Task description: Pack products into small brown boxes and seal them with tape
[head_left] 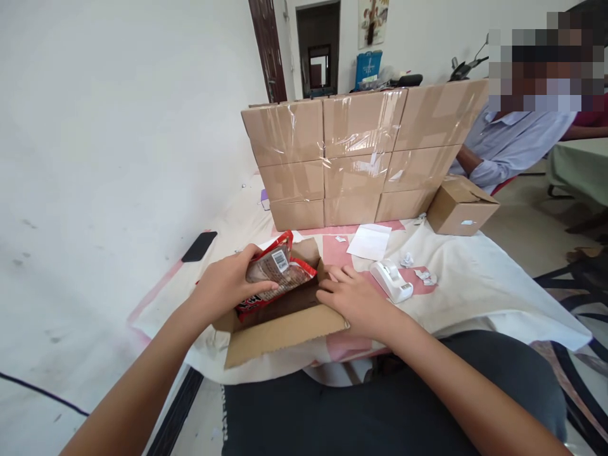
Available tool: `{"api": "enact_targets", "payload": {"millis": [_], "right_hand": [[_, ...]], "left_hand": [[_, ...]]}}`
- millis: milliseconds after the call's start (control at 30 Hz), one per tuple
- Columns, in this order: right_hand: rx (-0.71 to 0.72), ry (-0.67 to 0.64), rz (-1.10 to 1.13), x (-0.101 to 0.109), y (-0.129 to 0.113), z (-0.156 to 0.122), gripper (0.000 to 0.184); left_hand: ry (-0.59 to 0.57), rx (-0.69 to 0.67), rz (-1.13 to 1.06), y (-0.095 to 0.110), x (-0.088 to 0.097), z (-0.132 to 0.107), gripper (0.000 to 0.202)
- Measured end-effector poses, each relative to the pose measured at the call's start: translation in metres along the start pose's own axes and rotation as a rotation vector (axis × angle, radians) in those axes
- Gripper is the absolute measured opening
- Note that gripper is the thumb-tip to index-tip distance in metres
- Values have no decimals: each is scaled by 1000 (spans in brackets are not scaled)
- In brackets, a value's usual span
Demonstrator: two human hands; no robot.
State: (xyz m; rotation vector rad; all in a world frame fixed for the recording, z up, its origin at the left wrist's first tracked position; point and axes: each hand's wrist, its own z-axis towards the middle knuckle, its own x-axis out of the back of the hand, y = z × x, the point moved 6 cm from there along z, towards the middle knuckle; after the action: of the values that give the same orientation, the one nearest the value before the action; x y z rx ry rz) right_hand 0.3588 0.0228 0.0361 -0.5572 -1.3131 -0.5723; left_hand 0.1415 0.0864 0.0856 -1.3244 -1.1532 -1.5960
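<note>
An open cardboard box [285, 339] stands at the near edge of the cloth-covered table, one long flap folded out towards me. My left hand [232, 275] grips a red-edged snack packet [270, 278] with a white barcode label, thumb on its near face and fingers behind. The packet is tilted and partly inside the box; its lower end is hidden by the box wall. My right hand [351, 297] rests on the right end of the box, its fingers bent over the rim and flap.
Several taped cartons [356, 158] form a wall at the back. A single carton [463, 206] sits to the right, near a seated person [513, 139]. A white tape dispenser [392, 280], a paper sheet [370, 241], crumpled scraps [425, 277] and a black phone [199, 246] lie on the table.
</note>
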Motion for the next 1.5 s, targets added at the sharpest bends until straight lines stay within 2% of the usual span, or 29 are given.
{"api": "enact_targets", "payload": {"millis": [100,167,267,367,467,533,633,700,767,833,867,900,967,1033,1067,1133,1200,1267,1300,1400,1500], "right_hand": [[-42,37,-45,-2,0,2,37],[-16,71,-44,-3,-2,2,47],[36,131,-69,-5,-4,-2,50],[52,256,-45,-4,0,-8,44],[-30,425,88,-2,14,-15,49],[-80,487,176,-4,25,-18,47],[-113,507,265,-8,36,-20,46],[-146,488,323,-11,42,-22,52],[-162,488,363,-13,45,-23,60],[-137,577,365,-11,45,-26,65],[-121,645,364,-9,44,-28,66],[-113,699,371,-8,44,-29,65],[-120,716,423,-12,44,-28,55],[-115,645,493,-21,41,-23,40],[-109,621,521,-25,40,-21,33],[-151,667,575,-30,40,-18,23],[-290,789,653,-34,47,-16,23],[-423,839,748,-39,54,-12,39],[-453,816,799,-43,57,-8,49],[-444,709,931,-49,63,4,68],[-444,775,904,-46,73,1,62]], "left_hand": [[2,27,-36,-4,-8,3,59],[-11,32,-34,-5,-13,6,61],[-37,3,-70,-5,-17,9,63],[-52,-7,-139,-5,-16,11,60],[-59,-42,-57,2,-19,12,60],[-98,-128,9,15,-27,14,57],[-114,-367,4,41,-33,14,53],[0,-474,-13,46,-26,11,54],[233,-433,-47,31,-12,5,47],[517,-273,-184,-2,-1,-8,41],[643,-180,-299,-23,-2,-17,44],[716,-113,-440,-42,-9,-25,53],[669,-116,-694,-64,-35,-34,79],[494,-185,-811,-66,-66,-37,107],[413,-190,-818,-63,-79,-38,110],[323,-129,-809,-57,-97,-39,91],[351,-8,-803,-55,-101,-38,67],[405,70,-875,-53,-101,-33,74],[415,96,-937,-53,-102,-30,80],[376,129,-1134,-51,-112,-16,82],[403,70,-1146,-46,-116,-7,79]]}}
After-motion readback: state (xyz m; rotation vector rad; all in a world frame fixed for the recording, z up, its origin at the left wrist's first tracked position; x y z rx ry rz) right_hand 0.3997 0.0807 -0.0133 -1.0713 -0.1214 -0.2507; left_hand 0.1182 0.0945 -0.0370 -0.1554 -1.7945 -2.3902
